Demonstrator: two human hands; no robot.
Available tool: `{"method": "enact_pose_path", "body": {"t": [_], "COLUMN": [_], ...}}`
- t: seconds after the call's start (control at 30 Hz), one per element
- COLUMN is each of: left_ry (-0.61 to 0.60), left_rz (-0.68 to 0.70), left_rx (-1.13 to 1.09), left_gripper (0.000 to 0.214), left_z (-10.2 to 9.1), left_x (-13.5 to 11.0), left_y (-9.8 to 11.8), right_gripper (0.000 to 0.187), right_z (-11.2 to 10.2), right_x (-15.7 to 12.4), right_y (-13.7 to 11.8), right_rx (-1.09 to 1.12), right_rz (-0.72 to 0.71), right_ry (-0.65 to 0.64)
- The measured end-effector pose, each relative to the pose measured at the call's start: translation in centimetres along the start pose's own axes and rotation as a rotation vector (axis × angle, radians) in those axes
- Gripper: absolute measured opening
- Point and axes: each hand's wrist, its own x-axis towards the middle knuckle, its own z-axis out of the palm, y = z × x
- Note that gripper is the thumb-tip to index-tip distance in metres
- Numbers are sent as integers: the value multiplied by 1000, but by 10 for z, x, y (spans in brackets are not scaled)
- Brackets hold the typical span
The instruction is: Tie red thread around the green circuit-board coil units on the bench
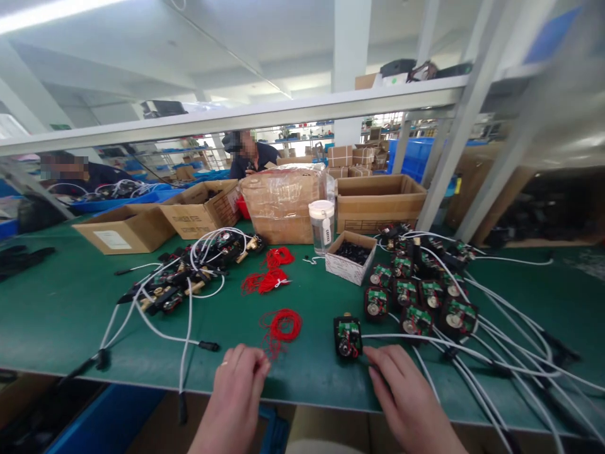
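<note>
My left hand (pixel 237 384) rests at the near edge of the green table (pixel 70 309). Its fingers are curled together in a pinch beside a loose coil of red string (pixel 282 326); a strand seems to run to the fingertips. My right hand (pixel 401 394) lies flat with fingers stretched out. Its fingertips sit just behind a small black module with a green circuit board (pixel 348 337) and next to that module's white cable (pixel 425 340).
Several more black modules with white cables (pixel 420 296) cluster at right. Another wired pile (pixel 189 271) lies at left. Two red string bundles (pixel 271 271), a small box of black parts (pixel 350 257), a white-capped jar (pixel 322 227) and cardboard boxes (pixel 378 202) stand behind. Two people work beyond.
</note>
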Motion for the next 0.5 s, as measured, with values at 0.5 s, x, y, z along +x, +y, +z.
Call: {"method": "enact_pose_path", "body": {"t": [0.5], "left_ry": [-302], "left_rz": [-112], "left_rx": [-501], "left_gripper": [19], "left_z": [-21], "left_x": [58], "left_y": [115], "right_gripper": [24], "right_z": [-20], "right_x": [50], "right_y": [-35], "right_rx": [614], "right_rz": [221], "right_ry": [-99]}}
